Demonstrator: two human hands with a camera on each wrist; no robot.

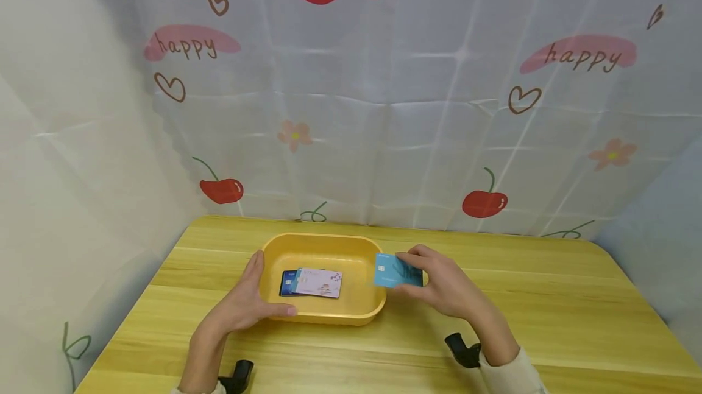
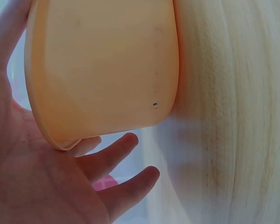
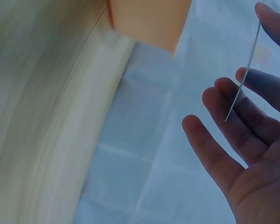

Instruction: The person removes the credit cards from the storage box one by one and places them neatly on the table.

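At lower centre, the left hand (image 1: 244, 302) cupped the yellow tray (image 1: 320, 248) on the bench (image 1: 548, 309), fingers relaxed; just right, the right hand (image 1: 446, 287) pinched a blue card (image 1: 392, 272) over the tray's rim.

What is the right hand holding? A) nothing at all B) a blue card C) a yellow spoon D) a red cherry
B: the right hand pinches a blue card just over the right rim of the yellow tub, while the left hand rests against the tub's left side.
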